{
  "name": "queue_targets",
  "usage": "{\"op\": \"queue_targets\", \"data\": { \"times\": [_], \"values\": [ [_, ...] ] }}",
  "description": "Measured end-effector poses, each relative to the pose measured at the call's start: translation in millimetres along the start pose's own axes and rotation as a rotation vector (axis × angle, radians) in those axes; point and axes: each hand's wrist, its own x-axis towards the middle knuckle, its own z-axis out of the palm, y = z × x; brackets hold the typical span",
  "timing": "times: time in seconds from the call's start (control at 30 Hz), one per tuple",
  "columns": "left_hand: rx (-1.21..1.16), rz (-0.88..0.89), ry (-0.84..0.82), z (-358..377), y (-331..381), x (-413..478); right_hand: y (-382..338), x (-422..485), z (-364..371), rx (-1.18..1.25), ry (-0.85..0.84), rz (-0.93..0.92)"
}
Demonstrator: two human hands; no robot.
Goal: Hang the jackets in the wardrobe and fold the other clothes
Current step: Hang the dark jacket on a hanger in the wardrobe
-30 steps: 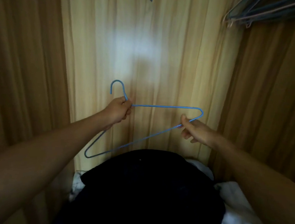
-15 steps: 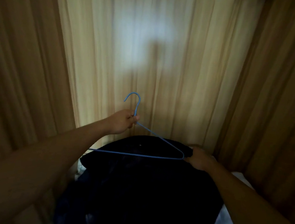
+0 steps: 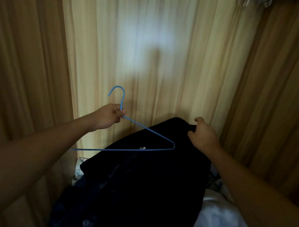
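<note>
Gripping the thin blue wire hanger (image 3: 151, 131) at its neck, just under the hook, my left hand (image 3: 109, 118) has fingers and thumb curled tight round the wire. My right hand (image 3: 203, 137) clutches the top edge of the dark navy jacket (image 3: 148, 185), fingers dug into the cloth and thumb lifted.

The hanger's hook points up, its open end curling to my left. Its long bottom bar runs nearly level from left to right, the left end passing behind my left forearm and the right corner lying over the jacket's upper part, close to a small pale label (image 3: 142, 148). The jacket lies heaped below my hands, its gripped edge raised toward the pale cream curtain (image 3: 150, 50), its lower folds spilling toward me beside a crumpled white cloth (image 3: 217, 222).

I count one blue hanger, one dark jacket, one white cloth and my two hands. A bunch of pale hangers (image 3: 254, 0) shows at the top right corner, too blurred to count. Tan curtain panels (image 3: 24, 58) flank the cream one on both sides.

A second ago both hands held the hanger up before the curtain. Half a second ago my right hand was at the hanger's right corner; now it has let go of the wire and taken the jacket's edge, which sits higher.
</note>
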Motion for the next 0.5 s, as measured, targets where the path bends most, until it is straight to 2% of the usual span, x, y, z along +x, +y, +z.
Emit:
{"op": "queue_targets", "data": {
  "times": [0.07, 0.13, 0.23, 0.3, 0.37, 0.43, 0.5],
  "values": [
    [0.021, 0.011, 0.012, 0.0, -2.4, 3.7, -9.4, 0.4, -3.0, -0.040, -0.040, 0.068],
    [0.045, 0.027, -0.003, 6.3, -3.7, 8.2, -19.4, -1.5, -4.9, -0.044, 0.000, 0.041],
    [0.031, 0.051, -0.046, 23.7, -6.6, 13.8, -36.4, -7.9, -2.6, 0.143, 0.120, -0.102],
    [0.006, 0.063, -0.070, 38.1, -7.0, 16.6, -51.9, -13.0, -1.1, 0.306, 0.099, -0.170],
    [-0.024, 0.057, -0.055, 51.9, -7.7, 18.5, -66.1, -18.4, -1.4, 0.531, 0.000, -0.127],
    [-0.112, 0.025, -0.037, 64.1, -12.6, 17.8, -68.9, -24.3, -9.0, 0.761, -0.143, 0.017],
    [-0.199, 0.000, -0.042, 74.1, -18.0, 15.1, -58.5, -30.9, -21.9, 0.738, -0.299, 0.139]
  ]
}}
